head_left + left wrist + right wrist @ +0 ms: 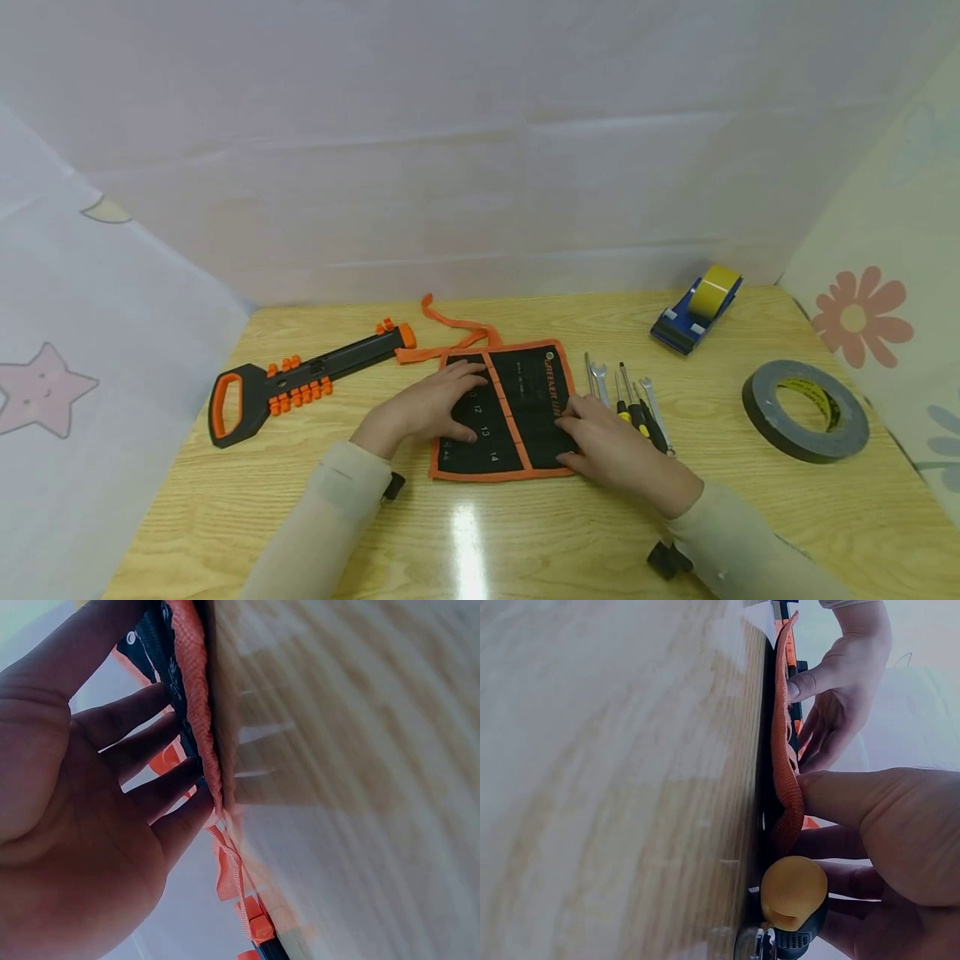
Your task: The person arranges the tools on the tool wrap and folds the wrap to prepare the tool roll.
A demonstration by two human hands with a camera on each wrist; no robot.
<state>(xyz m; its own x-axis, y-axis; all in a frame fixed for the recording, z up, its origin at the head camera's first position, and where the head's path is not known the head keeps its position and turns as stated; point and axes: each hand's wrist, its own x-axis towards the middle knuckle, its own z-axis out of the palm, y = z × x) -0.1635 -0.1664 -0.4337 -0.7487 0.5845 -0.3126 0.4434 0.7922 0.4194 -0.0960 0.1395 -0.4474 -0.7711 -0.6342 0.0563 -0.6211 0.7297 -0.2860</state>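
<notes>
A black tool roll pouch [534,383] with orange trim and printed size numbers lies unrolled on the table. My left hand [431,406] rests on its left part, fingers spread and fairly straight; the left wrist view shows the fingertips at the pouch's orange edge [196,690]. At the right edge, my right hand [615,446] touches the pouch with thumb and fingers slightly bent. Just beyond that hand lie several screwdrivers [637,414] and wrenches [601,379], partly hidden by it. A yellow-ended screwdriver handle [795,892] is close to its fingers in the right wrist view.
A black and orange handled tool [330,364] lies at the left. Orange tie straps [457,322] trail from the pouch's top. A blue tape dispenser [693,310] with yellow tape stands back right, and a grey tape roll [765,417] lies at the right. Walls [450,208] enclose the table.
</notes>
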